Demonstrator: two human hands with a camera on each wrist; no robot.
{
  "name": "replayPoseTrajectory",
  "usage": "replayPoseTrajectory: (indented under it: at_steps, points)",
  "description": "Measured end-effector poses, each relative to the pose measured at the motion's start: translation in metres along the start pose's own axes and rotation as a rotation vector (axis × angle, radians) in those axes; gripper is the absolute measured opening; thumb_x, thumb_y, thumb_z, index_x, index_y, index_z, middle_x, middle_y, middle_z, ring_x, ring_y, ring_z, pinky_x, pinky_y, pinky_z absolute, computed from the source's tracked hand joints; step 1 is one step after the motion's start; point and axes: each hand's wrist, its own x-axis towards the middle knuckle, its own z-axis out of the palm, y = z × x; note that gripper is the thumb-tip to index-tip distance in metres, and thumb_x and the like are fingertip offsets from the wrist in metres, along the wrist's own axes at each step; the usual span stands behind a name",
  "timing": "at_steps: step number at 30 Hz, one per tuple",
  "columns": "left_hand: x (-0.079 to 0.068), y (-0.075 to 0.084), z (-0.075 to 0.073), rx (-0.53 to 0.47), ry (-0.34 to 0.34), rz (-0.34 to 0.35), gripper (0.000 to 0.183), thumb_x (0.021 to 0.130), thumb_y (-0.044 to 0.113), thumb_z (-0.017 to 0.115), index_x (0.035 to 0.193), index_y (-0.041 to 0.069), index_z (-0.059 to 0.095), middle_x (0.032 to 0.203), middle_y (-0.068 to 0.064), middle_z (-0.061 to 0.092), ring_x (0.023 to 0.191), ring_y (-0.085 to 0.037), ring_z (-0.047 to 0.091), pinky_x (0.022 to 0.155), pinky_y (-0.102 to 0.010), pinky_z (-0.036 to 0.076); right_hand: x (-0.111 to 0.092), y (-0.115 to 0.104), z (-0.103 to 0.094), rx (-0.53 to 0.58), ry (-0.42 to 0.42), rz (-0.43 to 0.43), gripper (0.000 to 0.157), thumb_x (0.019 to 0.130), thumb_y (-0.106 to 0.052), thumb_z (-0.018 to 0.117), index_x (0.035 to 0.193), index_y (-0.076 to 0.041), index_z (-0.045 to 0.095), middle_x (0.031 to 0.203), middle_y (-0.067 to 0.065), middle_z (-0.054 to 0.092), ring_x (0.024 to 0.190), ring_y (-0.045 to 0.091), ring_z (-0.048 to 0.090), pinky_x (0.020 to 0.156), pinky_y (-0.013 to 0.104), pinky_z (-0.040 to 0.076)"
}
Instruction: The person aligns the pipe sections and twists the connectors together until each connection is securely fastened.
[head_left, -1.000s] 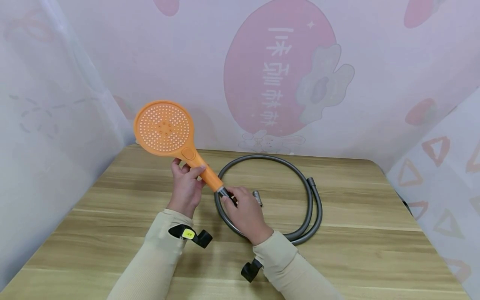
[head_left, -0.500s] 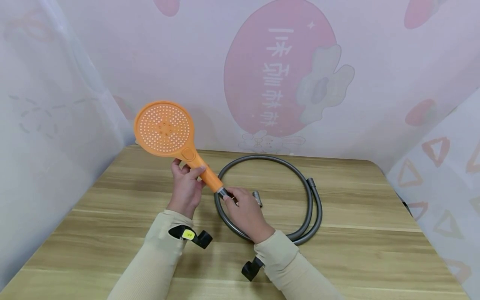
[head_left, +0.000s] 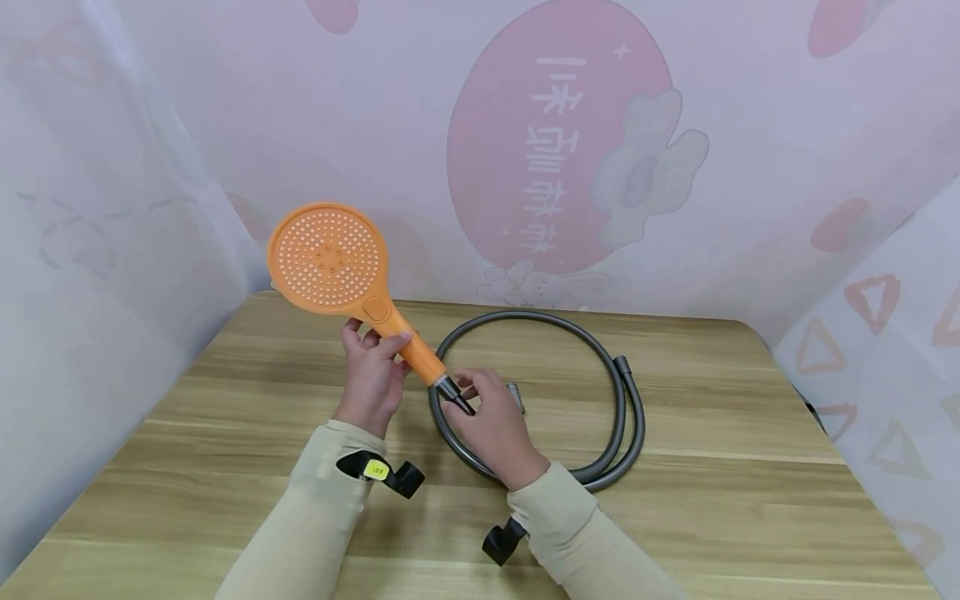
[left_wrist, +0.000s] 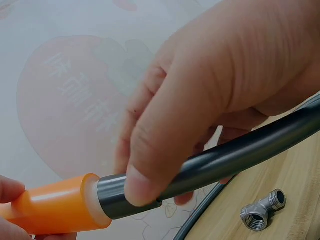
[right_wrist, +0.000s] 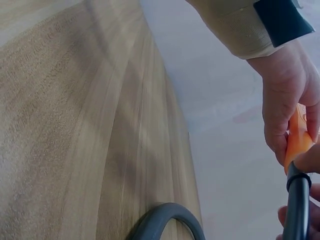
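Observation:
An orange shower head is held up at a slant over the table, its nozzle face toward the head camera. My left hand grips its handle with the thumb in front. A dark grey shower hose meets the handle's lower end at its connector. My right hand is curled round the hose at this connector, thumb on the near side and fingers behind. In the left wrist view the thumb lies on the connector's edge. How firmly the fingers press is hard to tell.
The hose lies in a large loop on the wooden table, its other end fitting at the right. Inside the loop is a small metal tee fitting, partly hidden by my right hand in the head view. A printed curtain stands behind.
My right hand's fingers and thumb have shifted round the connector and spread slightly, so more of it shows. The left hand and shower head stay nearly still.

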Motion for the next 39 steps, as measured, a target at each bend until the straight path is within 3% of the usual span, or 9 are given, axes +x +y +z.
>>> replayPoseTrajectory:
  at_steps: [7, 20, 39]
  points:
    - [0.0, -0.001, -0.001, 0.0, -0.006, 0.004, 0.069, 0.091, -0.014, 0.048, 0.136, 0.025, 0.013, 0.124, -0.006, 0.034, 0.103, -0.024, 0.052, 0.08, -0.034, 0.049, -0.003, -0.002, 0.002, -0.038, 0.055, -0.097, 0.035, 0.083, -0.015, 0.076, 0.116, -0.007, 0.064, 0.11, 0.01, 0.061, 0.097, 0.027, 0.059, 0.077, 0.033, 0.047]
    - [-0.001, 0.0, 0.0, 0.003, -0.001, -0.003, 0.071, 0.091, -0.014, 0.048, 0.137, 0.025, 0.012, 0.124, -0.006, 0.034, 0.102, -0.024, 0.052, 0.08, -0.034, 0.049, -0.005, -0.003, 0.009, -0.121, 0.142, -0.14, 0.024, 0.086, -0.011, 0.073, 0.109, -0.007, 0.066, 0.103, 0.008, 0.063, 0.09, 0.022, 0.061, 0.072, 0.029, 0.049]
    - [-0.001, -0.001, 0.001, -0.003, -0.004, 0.002, 0.07, 0.09, -0.014, 0.048, 0.136, 0.025, 0.012, 0.126, -0.006, 0.033, 0.104, -0.025, 0.052, 0.085, -0.036, 0.049, -0.006, -0.002, 0.01, -0.138, 0.147, -0.15, 0.025, 0.088, -0.012, 0.07, 0.112, -0.005, 0.067, 0.103, 0.007, 0.064, 0.086, 0.017, 0.058, 0.066, 0.024, 0.046]
